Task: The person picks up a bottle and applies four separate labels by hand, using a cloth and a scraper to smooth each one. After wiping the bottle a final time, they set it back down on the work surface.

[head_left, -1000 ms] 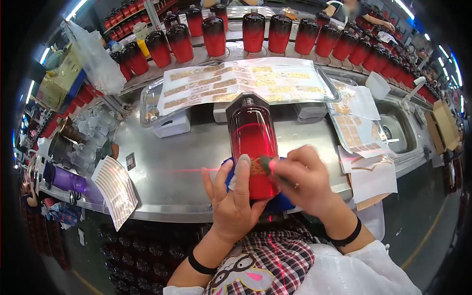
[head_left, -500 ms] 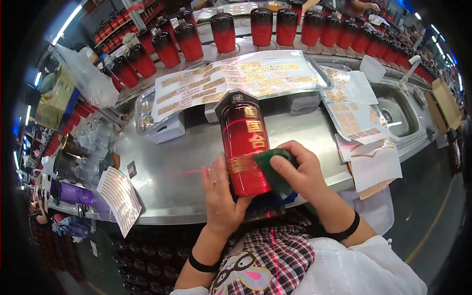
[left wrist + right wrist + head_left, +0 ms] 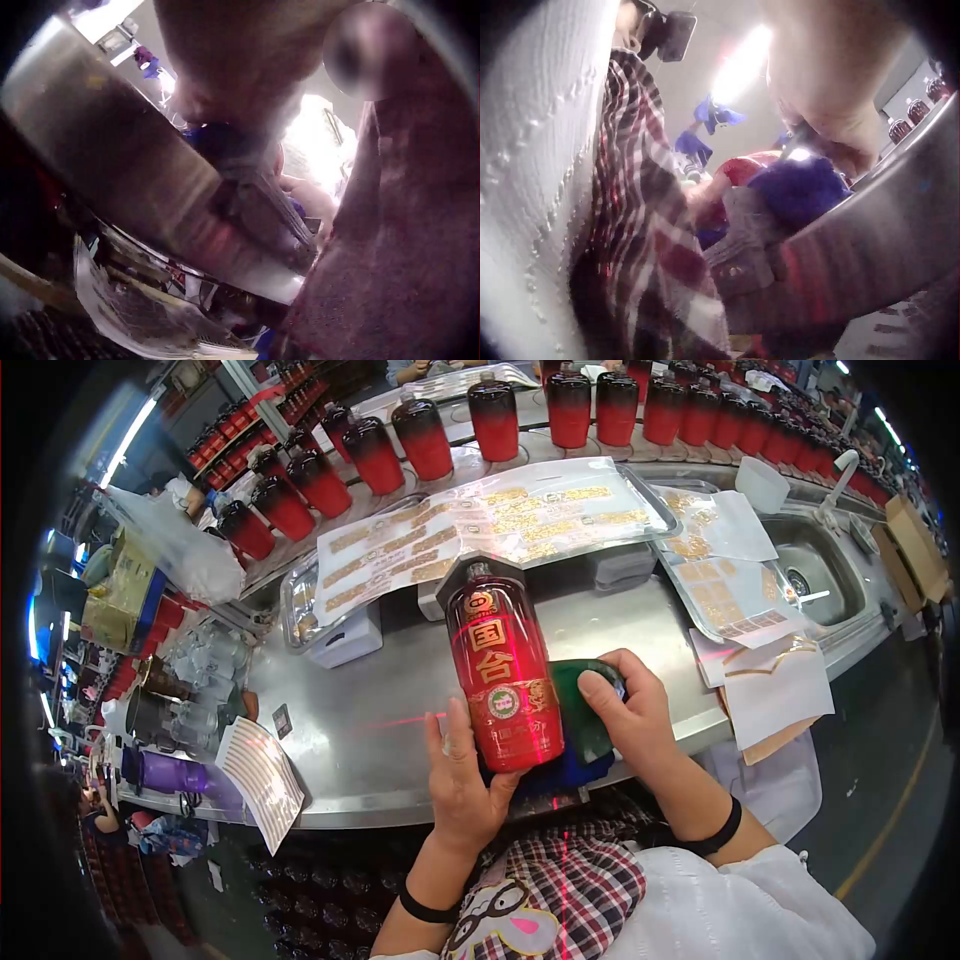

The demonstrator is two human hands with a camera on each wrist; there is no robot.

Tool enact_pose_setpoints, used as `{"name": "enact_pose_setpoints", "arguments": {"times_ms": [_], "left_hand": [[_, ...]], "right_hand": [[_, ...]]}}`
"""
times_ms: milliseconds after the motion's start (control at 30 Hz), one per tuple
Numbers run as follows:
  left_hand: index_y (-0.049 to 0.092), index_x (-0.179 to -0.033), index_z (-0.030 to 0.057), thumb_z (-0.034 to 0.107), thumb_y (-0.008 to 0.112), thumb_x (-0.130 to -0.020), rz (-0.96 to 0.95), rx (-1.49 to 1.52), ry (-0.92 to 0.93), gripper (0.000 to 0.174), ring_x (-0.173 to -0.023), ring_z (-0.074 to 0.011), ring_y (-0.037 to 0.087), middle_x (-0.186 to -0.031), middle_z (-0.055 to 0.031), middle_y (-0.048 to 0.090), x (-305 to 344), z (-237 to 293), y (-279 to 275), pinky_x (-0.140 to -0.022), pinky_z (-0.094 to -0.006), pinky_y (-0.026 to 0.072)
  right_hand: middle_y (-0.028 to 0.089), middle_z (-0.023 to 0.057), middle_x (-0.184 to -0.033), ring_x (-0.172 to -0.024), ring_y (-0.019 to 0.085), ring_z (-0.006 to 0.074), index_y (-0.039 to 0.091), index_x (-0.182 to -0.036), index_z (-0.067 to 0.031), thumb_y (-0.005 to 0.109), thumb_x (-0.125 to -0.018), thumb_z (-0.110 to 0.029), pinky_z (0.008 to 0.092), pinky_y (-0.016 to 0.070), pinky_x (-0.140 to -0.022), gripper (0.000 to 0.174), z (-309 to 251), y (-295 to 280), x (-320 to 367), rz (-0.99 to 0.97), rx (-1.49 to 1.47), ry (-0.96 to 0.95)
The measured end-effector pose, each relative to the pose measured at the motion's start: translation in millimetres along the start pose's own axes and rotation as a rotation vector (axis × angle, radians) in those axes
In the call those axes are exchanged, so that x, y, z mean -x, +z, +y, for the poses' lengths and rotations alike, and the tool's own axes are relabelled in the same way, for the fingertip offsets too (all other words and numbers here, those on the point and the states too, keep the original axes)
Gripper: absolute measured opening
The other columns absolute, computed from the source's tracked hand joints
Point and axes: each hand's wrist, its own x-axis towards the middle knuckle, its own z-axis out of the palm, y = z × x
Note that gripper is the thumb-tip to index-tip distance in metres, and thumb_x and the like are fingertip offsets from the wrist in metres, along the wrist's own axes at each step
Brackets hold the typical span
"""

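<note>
A glossy red-and-black bottle [image 3: 500,670] with gold Chinese characters and a round white-and-green emblem lies at a slant, neck away from me. Its neck end lies over a dark angular rest [image 3: 515,572], and a blue cloth [image 3: 580,772] shows by its base. My left hand [image 3: 465,790] is at the bottle's lower left side, fingers extended and thumb by the base. In my right hand [image 3: 635,710] a green cloth [image 3: 580,710] is pinched under the thumb, beside the bottle's lower right side. The right wrist view shows the blue cloth [image 3: 802,195] near the steel edge.
Behind the bottle, a tray [image 3: 650,500] carries sheets of gold decals [image 3: 480,525]. More red-and-black bottles [image 3: 495,425] line the back. A striped sheet [image 3: 262,775] overhangs the front edge at left; papers [image 3: 778,685] and a sink [image 3: 820,565] are at right.
The bottle has turned about its length, bringing the gold characters and emblem into view. My right hand has moved from the bottle's front to its right side, the green cloth now spread out more.
</note>
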Motion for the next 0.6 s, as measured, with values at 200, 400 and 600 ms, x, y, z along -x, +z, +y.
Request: {"name": "enact_pose_setpoints", "arguments": {"times_ms": [200, 400, 600], "left_hand": [[0.02, -0.146, -0.0128, 0.051, 0.058, -0.092, -0.001, -0.186, 0.079, 0.092, -0.133, -0.0488, 0.04, -0.144, -0.0309, 0.04, 2, -5, -4, -0.114, -0.0604, 0.0176], [0.022, -0.15, -0.0024, 0.055, 0.06, -0.089, -0.109, -0.281, 0.257, 0.092, -0.142, -0.0476, 0.024, -0.148, -0.0278, 0.037, -8, -2, -14, -0.115, -0.0608, 0.0109], [0.042, -0.143, 0.0082, 0.061, 0.048, -0.092, -0.162, -0.102, 0.293, 0.074, -0.14, -0.0344, 0.031, -0.134, -0.0064, 0.06, -45, -11, -27, -0.118, -0.0558, 0.0022]], "right_hand": [[0.06, 0.0016, -0.074, -0.067, 0.052, 0.0057, 0.06, -0.096, 0.0008, 0.067, -0.092, -0.021, 0.0242, 0.0451, -0.059, 0.023, -2, 5, 0, -0.053, 0.075, 0.003], [0.06, 0.0011, -0.074, -0.068, 0.052, 0.0051, 0.06, -0.096, 0.0007, 0.068, -0.091, -0.022, 0.0237, 0.0452, -0.059, 0.025, 9, -5, 3, -0.046, -0.002, 0.096], [0.061, 0.0011, -0.076, -0.069, 0.053, 0.0052, 0.059, -0.098, 0.0007, 0.068, -0.092, -0.022, 0.0235, 0.0456, -0.06, 0.025, 11, -7, 1, -0.079, -0.005, 0.088]]}}
